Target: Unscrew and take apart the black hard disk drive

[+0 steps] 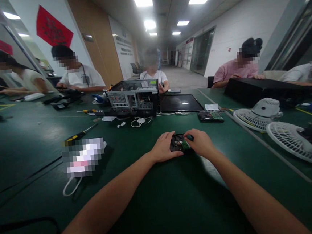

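Note:
A hard drive [177, 146] lies on the green table in front of me, its green circuit board facing up. My left hand [164, 147] grips its left side, thumb along the near edge and fingers along the far edge. Over the drive's right part, my right hand [200, 142] is closed around a small screwdriver [190, 137]. Only the dark, rounded end of its handle shows; the tip is hidden by the fingers. Beyond my hands rests a second hard drive [210, 117], also with its board up.
An opened computer case [132, 97] and a flat black panel [182, 103] stand farther back. To the left are a yellow-black screwdriver [78, 135] and a blurred-out object [85, 157] with a white loop. White fan parts [256, 115] lie right. Several people sit around the table.

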{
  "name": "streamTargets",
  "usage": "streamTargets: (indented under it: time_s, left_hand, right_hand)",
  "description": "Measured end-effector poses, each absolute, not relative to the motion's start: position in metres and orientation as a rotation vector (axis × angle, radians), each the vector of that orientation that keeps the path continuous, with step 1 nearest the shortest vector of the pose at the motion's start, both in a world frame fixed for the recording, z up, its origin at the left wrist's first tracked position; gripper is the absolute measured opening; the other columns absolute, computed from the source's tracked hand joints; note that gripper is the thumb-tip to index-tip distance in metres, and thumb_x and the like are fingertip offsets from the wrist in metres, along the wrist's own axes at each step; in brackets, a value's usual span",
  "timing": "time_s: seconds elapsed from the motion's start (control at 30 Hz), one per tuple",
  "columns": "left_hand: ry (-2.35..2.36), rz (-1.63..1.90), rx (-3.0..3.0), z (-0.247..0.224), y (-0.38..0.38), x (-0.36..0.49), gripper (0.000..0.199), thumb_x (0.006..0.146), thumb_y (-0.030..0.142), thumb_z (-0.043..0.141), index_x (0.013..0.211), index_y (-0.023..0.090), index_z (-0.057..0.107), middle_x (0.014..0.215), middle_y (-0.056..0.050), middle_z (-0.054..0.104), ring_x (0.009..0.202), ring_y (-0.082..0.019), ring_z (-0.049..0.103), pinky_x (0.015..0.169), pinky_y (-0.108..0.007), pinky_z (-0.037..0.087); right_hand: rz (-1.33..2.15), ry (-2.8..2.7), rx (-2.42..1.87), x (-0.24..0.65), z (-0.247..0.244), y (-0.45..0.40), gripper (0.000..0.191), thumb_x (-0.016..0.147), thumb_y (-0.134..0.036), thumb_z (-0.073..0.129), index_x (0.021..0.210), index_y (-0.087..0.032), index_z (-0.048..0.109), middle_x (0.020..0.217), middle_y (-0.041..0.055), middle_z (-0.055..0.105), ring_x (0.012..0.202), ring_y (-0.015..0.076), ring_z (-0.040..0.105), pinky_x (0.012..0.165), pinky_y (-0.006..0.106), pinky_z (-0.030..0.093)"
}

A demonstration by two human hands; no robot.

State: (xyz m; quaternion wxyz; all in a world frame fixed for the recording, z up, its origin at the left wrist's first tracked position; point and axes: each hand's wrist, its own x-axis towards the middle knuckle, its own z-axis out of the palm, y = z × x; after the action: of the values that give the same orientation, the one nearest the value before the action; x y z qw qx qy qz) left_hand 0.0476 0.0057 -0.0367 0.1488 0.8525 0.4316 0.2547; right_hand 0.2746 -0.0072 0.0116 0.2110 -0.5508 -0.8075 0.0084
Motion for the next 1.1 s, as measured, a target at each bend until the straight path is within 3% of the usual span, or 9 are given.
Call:
streamTargets:
  time_s: [0.37,0.67,1.1]
  left_hand:
    - [1.143,0.714,2.474,-0.034,0.003,0.044,0.111,0.072,0.073,0.077,0.158,0.016,0.035,0.153,-0.018,0.046,0.143,-0.037,0.041,0.119,-0.053,0.037]
    - [1.093,0.701,2.458,-0.031,0.0,0.043,0.107,0.074,0.071,0.077,0.157,0.019,0.035,0.154,-0.017,0.045,0.144,-0.039,0.041,0.119,-0.055,0.037]
    - [1.081,0.712,2.483,-0.035,0.002,0.044,0.104,0.074,0.07,0.077,0.156,0.021,0.037,0.154,-0.016,0.046,0.143,-0.038,0.041,0.119,-0.054,0.036]
  right_hand:
    - [-0.066,-2.348,-1.513,0.271,0.002,-0.037,0.02,0.098,-0.03,0.057,0.11,-0.027,0.073,0.112,0.0048,0.073,0.093,0.0218,0.068,0.078,0.03,0.046]
    - [0.004,-2.425,-1.479,0.267,0.004,-0.039,0.017,0.097,-0.026,0.058,0.105,-0.026,0.074,0.113,0.0044,0.075,0.098,0.0211,0.069,0.082,0.029,0.047]
    - [-0.216,-2.595,-1.419,0.262,0.006,-0.044,0.026,0.093,-0.014,0.055,0.112,-0.023,0.071,0.116,0.0088,0.075,0.11,0.0262,0.066,0.096,0.035,0.046]
